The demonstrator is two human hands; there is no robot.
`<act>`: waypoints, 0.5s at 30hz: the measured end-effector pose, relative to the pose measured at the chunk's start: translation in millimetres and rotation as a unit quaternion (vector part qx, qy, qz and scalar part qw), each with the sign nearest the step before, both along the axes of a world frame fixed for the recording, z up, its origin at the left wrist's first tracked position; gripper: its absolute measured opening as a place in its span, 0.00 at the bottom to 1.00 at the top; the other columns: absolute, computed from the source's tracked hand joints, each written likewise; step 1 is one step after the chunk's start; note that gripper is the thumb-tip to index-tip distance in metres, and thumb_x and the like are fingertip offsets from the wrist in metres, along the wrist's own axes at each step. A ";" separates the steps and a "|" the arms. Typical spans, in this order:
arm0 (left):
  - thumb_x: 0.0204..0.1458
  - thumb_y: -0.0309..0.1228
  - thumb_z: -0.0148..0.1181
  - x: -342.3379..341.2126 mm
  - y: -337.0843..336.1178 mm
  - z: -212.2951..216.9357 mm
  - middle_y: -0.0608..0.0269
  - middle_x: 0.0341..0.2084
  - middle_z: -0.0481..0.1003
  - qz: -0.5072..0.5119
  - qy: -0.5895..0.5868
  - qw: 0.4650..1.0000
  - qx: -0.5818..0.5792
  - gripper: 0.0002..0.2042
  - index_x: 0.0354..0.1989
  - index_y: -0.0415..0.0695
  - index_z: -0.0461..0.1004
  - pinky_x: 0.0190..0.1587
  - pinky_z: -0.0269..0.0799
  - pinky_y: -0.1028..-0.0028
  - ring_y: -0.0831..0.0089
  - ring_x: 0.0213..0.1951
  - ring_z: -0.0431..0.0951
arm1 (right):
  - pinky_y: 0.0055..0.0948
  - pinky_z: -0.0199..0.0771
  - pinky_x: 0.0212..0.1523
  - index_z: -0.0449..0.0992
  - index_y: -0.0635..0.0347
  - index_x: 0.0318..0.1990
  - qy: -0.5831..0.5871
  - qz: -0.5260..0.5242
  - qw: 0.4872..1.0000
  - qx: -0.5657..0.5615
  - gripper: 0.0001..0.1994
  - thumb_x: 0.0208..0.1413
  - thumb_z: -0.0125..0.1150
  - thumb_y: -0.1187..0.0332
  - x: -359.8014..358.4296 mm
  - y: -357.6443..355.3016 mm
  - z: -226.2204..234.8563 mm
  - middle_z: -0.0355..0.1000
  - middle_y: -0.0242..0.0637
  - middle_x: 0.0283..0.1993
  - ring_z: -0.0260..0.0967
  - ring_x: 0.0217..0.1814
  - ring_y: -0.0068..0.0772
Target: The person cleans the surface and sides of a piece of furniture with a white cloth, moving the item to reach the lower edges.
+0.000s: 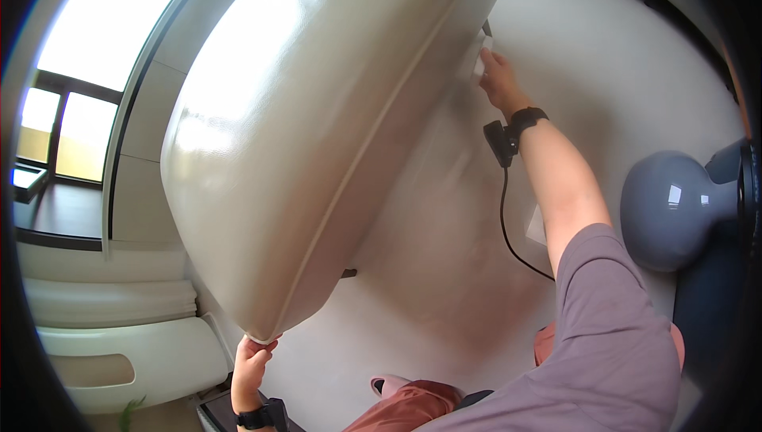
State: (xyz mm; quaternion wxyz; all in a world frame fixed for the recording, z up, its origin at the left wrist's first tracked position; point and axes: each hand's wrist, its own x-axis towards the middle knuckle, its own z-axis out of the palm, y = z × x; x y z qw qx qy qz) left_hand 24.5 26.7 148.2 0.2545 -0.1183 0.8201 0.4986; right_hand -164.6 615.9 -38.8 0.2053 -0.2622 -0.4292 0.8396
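A large padded seat [317, 130] in glossy beige leather is tilted up before me, a pale seam running along its side. Two short dark feet show, one low on its underside [348, 273] and one near its upper right end. My left hand [252, 362] is closed around the seat's lowest corner, fingers curled beneath it. Up at the far right end, my right hand [502, 82] pinches a small flat white piece [482, 57] close to the upper foot; its kind is unclear. Black bands with small devices circle both wrists.
A glossy blue-grey rounded object [667, 210] stands at the right beside dark blue furniture. A black cable [508, 225] hangs from my right wrist device. White moulded furniture [159, 360] with an oval opening is at lower left. A pale item [536, 227] lies on the light floor [365, 337].
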 end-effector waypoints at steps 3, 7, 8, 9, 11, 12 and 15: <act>0.34 0.13 0.41 0.2 1.3 -5.0 0.63 0.41 0.71 0.013 0.004 1.000 0.019 0.25 0.46 0.38 0.65 0.51 0.62 0.73 0.72 0.47 0.70 | 0.32 0.64 0.45 0.56 0.60 0.57 -0.016 0.008 0.999 0.032 0.26 0.55 0.47 0.55 -7.7 -22.1 -17.2 0.62 0.38 0.51 0.61 0.48 0.34; 0.33 0.14 0.42 0.6 1.4 -4.6 0.64 0.41 0.71 0.032 -0.007 0.999 0.033 0.24 0.46 0.38 0.65 0.50 0.63 0.73 0.73 0.47 0.70 | 0.29 0.61 0.49 0.61 0.63 0.54 -0.013 -0.116 0.987 0.107 0.21 0.58 0.40 0.60 -5.0 -68.8 -1.5 0.67 0.40 0.48 0.64 0.49 0.37; 0.33 0.14 0.42 7.4 4.6 -6.6 0.64 0.40 0.71 0.048 0.001 0.998 0.037 0.24 0.45 0.38 0.66 0.50 0.63 0.73 0.73 0.46 0.70 | 0.30 0.62 0.47 0.61 0.64 0.54 0.000 -0.116 0.984 0.134 0.20 0.58 0.41 0.62 -0.3 -71.9 -4.1 0.69 0.42 0.46 0.65 0.48 0.37; 0.33 0.14 0.42 8.3 6.9 -6.9 0.64 0.40 0.71 0.058 0.009 0.997 0.042 0.24 0.45 0.38 0.66 0.50 0.64 0.73 0.74 0.46 0.70 | 0.31 0.64 0.44 0.61 0.65 0.53 0.007 -0.111 0.969 0.221 0.19 0.57 0.41 0.64 4.8 -79.3 -12.0 0.70 0.44 0.43 0.66 0.44 0.38; 0.32 0.14 0.43 6.7 7.2 -4.7 0.65 0.40 0.71 0.048 0.006 0.999 0.021 0.24 0.44 0.38 0.67 0.50 0.64 0.73 0.75 0.46 0.70 | 0.33 0.66 0.38 0.61 0.67 0.52 0.013 -0.113 0.939 0.323 0.18 0.57 0.42 0.67 22.1 -117.3 -27.2 0.71 0.47 0.38 0.68 0.38 0.40; 0.31 0.14 0.43 5.3 7.2 -3.3 0.66 0.40 0.71 0.045 0.002 0.999 0.008 0.24 0.43 0.37 0.67 0.50 0.64 0.73 0.75 0.45 0.70 | 0.33 0.67 0.36 0.61 0.67 0.52 0.014 -0.122 0.933 0.338 0.17 0.56 0.42 0.68 33.5 -148.8 -32.5 0.71 0.47 0.36 0.69 0.35 0.41; 0.30 0.14 0.43 2.5 5.9 -7.8 0.65 0.38 0.72 0.029 -0.012 0.999 0.008 0.23 0.42 0.37 0.67 0.50 0.64 0.73 0.75 0.44 0.70 | 0.35 0.68 0.34 0.59 0.66 0.54 0.058 -0.089 0.966 0.235 0.18 0.57 0.43 0.68 78.3 -212.8 -32.5 0.71 0.42 0.35 0.68 0.33 0.35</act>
